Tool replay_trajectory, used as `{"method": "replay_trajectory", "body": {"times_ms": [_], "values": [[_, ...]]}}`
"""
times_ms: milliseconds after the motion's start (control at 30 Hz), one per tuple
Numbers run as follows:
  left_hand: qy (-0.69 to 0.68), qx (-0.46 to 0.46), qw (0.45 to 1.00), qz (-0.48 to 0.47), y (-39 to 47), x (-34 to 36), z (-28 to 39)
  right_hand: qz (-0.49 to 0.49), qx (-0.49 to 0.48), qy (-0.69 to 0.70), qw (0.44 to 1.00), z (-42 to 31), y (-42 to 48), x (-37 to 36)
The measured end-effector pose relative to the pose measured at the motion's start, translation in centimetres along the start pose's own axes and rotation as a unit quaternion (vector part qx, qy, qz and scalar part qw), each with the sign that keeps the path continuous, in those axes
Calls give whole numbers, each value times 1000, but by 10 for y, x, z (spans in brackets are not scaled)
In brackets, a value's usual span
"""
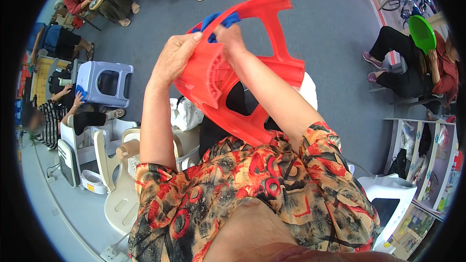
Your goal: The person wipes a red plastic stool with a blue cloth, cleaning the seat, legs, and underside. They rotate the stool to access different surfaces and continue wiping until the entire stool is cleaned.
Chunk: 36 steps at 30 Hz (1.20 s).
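Observation:
A red plastic stool is tipped over in front of my chest, with its hollow underside and legs showing. My left hand grips its edge on the left side, the thumb lying over the rim. Inside the frame, my right hand holds a bunched blue cloth against the plastic. One red leg hides part of the cloth, and my right fingers are partly covered too. The near end of the stool reaches my patterned shirt.
On the left, a seated person's hand presses a blue cloth to a lavender stool. Beige and white chairs stand by my left side. A person on the right holds a green plastic piece. Shelving stands at right.

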<state>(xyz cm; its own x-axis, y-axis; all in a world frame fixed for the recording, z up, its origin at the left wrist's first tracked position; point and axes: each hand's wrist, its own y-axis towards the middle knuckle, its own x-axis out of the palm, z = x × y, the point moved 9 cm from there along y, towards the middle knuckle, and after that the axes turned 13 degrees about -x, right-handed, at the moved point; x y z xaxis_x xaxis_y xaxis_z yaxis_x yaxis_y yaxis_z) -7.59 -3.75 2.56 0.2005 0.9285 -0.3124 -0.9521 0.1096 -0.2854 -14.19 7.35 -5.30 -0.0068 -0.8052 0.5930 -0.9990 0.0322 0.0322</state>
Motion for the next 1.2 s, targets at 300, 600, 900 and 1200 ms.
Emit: {"method": "replay_trajectory", "body": {"times_ms": [300,600,900,1200], "values": [[9,10,1000,9,2,-5,4,147,84,63,984,47,23,-63],[17,11,1000,23,-10,-7,12,181,-57,182,965,-49,24,-81],[12,38,997,59,-7,-13,16,157,-241,9,958,-98,5,-77],[41,34,997,64,-13,-10,22,-4,-276,-492,826,-17,13,-45]]}}
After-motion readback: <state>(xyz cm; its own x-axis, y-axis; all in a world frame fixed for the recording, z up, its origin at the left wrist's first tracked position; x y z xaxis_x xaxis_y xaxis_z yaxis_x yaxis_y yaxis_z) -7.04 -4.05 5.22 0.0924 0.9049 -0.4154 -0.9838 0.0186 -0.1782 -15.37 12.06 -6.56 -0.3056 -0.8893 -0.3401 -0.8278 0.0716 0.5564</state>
